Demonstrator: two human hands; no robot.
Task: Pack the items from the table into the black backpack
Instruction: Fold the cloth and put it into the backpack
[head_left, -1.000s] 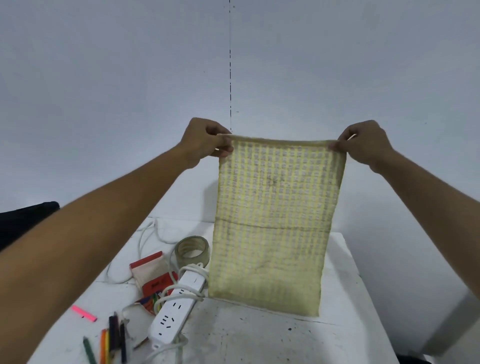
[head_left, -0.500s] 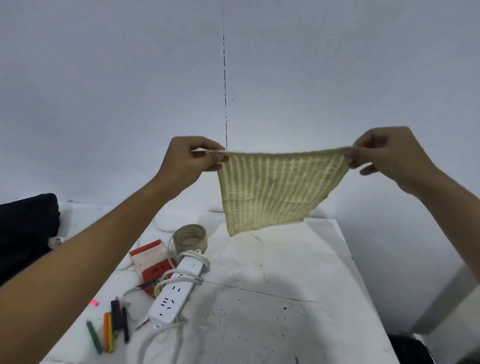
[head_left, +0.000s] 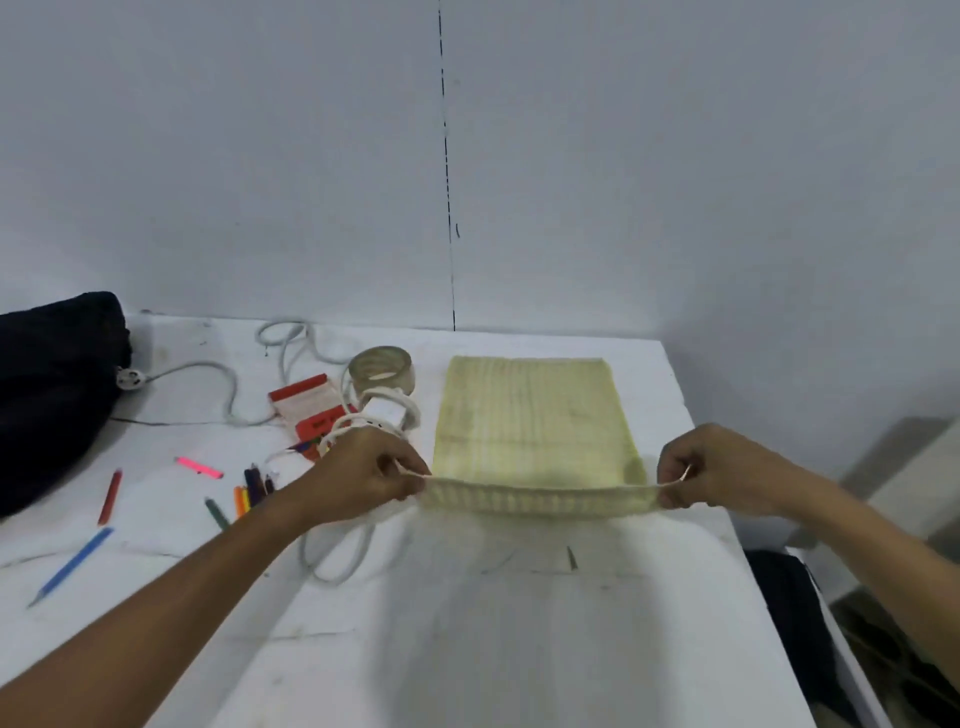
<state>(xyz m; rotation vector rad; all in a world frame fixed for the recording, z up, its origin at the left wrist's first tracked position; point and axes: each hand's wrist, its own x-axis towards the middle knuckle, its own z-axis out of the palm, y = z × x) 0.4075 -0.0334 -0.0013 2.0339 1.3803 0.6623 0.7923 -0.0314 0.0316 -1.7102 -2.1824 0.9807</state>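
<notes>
A pale yellow checked cloth lies mostly flat on the white table, its far edge toward the wall. My left hand pinches its near left corner and my right hand pinches its near right corner, holding that near edge stretched and slightly lifted. The black backpack sits at the table's far left. A white power strip with its coiled cable is partly hidden behind my left hand.
A roll of clear tape, a red and white packet, a pink marker, a red pencil, a blue pencil and several crayons lie left of the cloth. The table's right edge drops to the floor.
The cloth was held up in the air, hanging from both hands. Both hands came down and toward me, laying it flat on the table. The view tilted downward.
</notes>
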